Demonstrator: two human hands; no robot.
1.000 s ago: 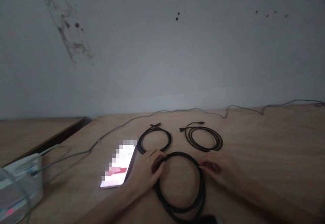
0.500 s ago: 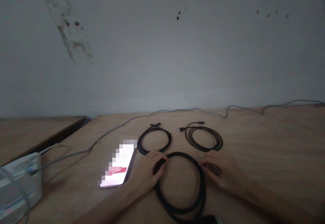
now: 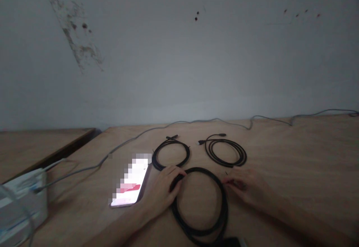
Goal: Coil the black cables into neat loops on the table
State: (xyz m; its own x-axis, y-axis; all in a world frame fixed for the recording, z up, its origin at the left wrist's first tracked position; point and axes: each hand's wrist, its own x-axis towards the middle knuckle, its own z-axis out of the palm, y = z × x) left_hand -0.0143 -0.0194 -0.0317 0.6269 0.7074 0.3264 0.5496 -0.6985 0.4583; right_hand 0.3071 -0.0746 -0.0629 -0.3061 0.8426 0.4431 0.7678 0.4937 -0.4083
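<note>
A thick black coiled cable [image 3: 225, 211] lies on the table in front of me, with a dark connector [image 3: 231, 241] at the bottom edge of the view. My left hand [image 3: 168, 187] grips the coil's upper left side, thumb inside the loop and fingers over the strands. At the coil's upper right, my right hand [image 3: 241, 185] is closed in a pinch against the strands. A thin dark tie end [image 3: 226, 173] sticks up by its fingertips; the rest is hidden by the fingers.
Two more coiled black cables, one at left [image 3: 188, 153] and one at right [image 3: 244, 153], lie beyond my hands. A lit phone [image 3: 131, 191] rests left of my left hand. A white box [image 3: 39, 206] with wires stands far left. A grey cable [image 3: 129, 141] runs along the wall.
My right hand's fingertips have shifted slightly right, and a thin dark tip now shows above them. My left hand and the coils stay nearly where they were.
</note>
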